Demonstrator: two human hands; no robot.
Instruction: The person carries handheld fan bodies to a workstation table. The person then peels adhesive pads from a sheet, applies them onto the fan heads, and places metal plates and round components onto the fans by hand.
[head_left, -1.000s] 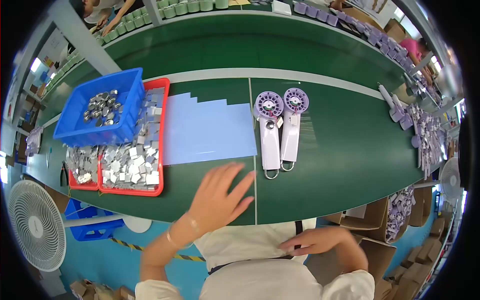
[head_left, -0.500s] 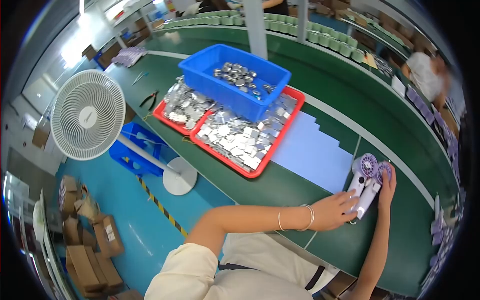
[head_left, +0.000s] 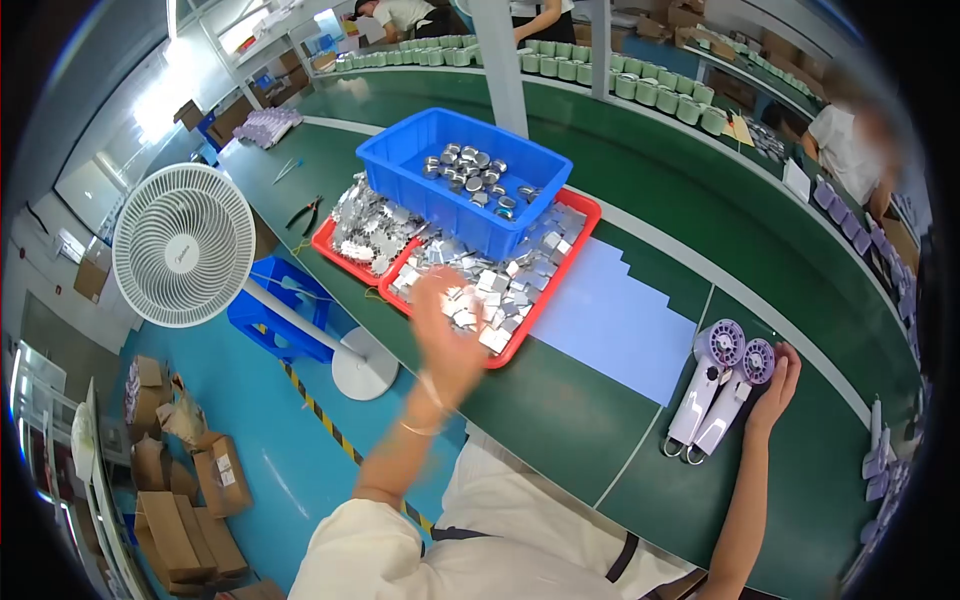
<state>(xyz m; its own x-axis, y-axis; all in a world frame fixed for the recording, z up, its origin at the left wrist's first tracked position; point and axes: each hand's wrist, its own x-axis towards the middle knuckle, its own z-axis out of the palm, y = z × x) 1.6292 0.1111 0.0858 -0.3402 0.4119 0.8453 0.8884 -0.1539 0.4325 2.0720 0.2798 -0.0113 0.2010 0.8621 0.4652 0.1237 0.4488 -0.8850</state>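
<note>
My left hand, smeared by motion, is over the near edge of a red divided tray; its fingers are too blurred to read. Small silvery metal pieces fill the tray. Two white handheld fans with purple heads, a left one and a right one, lie side by side on the green table, wrist loops towards me. Close by the right fan's head rests my right hand, fingers extended along its far right side; whether they touch the fan is unclear.
A blue bin with round metal parts rests on the tray. Blue sheets lie between tray and fans. Pliers lie left of the tray. A white standing fan is beside the table. Green parts line the far side, with people there.
My left hand has let go of the handheld fans and swung left to the red tray. The two fans now lie in full view. My right hand has stayed beside them.
</note>
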